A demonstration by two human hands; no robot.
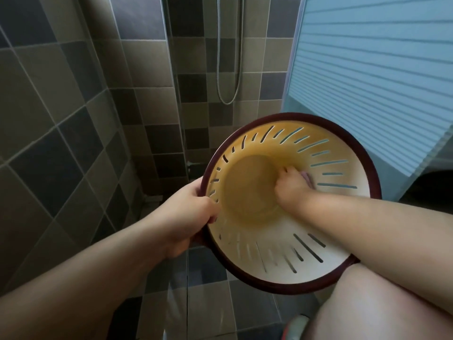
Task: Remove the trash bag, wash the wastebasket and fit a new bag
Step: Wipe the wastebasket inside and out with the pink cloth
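Note:
The wastebasket [269, 253] is cream-coloured inside with slotted walls and a dark red rim; it is tipped with its mouth toward me, held off the floor. My left hand [188, 217] grips its rim on the left side. My right hand [293, 188] is deep inside, near the bottom, with fingers closed on a small pinkish cloth [307, 177] pressed against the inner wall. No bag is in the basket.
Tiled bathroom walls and floor surround me. A metal shower hose [226, 94] hangs on the far wall. A pale blue ribbed panel [380, 82] stands at the right. My bare knee [382, 303] is below the basket.

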